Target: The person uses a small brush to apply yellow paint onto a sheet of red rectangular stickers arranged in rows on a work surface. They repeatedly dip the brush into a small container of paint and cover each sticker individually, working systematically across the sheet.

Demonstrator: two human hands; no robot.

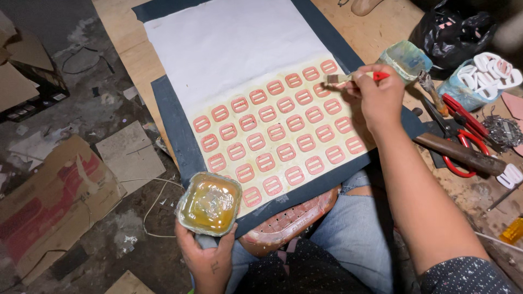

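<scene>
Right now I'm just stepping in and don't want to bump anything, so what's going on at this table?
A seated person is brushing glue onto pink buckle-shaped pieces laid in rows on a white sheet. The right hand holds a small red-handled brush at the top row. The left hand holds a square tub of yellowish glue at the sheet's near corner. Red-handled scissors and a tub of white buckles sit to the right.

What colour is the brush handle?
Red, on the brush in the right hand; head view.
</scene>
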